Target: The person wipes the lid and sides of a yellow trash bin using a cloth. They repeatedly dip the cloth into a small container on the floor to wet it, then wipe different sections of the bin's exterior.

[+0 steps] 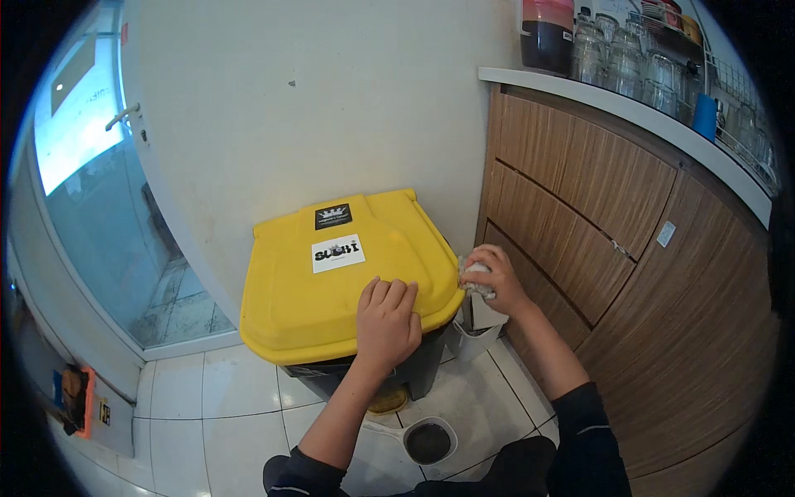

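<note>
A dark wheeled-type bin with a yellow plastic lid (286, 304) stands against the wall, its lid down and bearing two stickers. My left hand (390, 320) rests on the lid's front edge, fingers on its top. In my right hand (500, 282) is a crumpled whitish cloth (477, 279), held at the lid's right edge. Below on the floor lies a white dipper (451, 442) with dark liquid in its bowl. A small white container (475, 341) stands beside the bin, under my right hand.
Wooden cabinets (577, 180) close off the right side, with glass jars or cups (621, 62) and a dark-filled container (546, 40) on the white counter. At left are a door with a handle (123, 117) and an orange-rimmed box (90, 397).
</note>
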Motion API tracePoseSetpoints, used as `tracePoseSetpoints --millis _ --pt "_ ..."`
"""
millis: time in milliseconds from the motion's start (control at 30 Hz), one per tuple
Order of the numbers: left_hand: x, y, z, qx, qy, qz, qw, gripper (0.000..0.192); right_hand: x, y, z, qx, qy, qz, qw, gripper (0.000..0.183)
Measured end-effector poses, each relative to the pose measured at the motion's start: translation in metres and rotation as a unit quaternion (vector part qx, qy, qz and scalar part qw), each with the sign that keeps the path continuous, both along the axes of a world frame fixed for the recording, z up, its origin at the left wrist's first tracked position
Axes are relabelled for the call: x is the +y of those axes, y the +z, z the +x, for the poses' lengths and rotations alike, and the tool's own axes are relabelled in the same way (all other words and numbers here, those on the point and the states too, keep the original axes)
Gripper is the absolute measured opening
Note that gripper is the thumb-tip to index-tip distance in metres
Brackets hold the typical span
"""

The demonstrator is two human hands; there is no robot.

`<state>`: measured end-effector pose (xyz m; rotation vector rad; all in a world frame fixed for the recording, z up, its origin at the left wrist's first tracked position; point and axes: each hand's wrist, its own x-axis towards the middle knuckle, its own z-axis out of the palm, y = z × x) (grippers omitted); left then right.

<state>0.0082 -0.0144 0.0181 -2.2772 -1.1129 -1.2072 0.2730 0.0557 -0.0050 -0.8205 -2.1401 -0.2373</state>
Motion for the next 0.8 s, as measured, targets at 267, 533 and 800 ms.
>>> tracePoseSetpoints --millis 267,533,800 --pt "-0.001 0.001 0.003 0.006 0.010 -0.004 1.000 0.039 0.020 0.005 -0.004 -0.010 -0.034 0.018 0.999 0.036" --pt "-0.001 -0.001 0.001 0.004 0.020 0.004 1.000 0.039 -0.025 0.001 -0.016 -0.010 0.001 0.013 1.000 0.040" --pt "-0.002 0.002 0.003 -0.001 0.008 -0.013 1.000 0.039 0.017 0.003 -0.001 -0.019 -0.038 0.040 0.998 0.041"
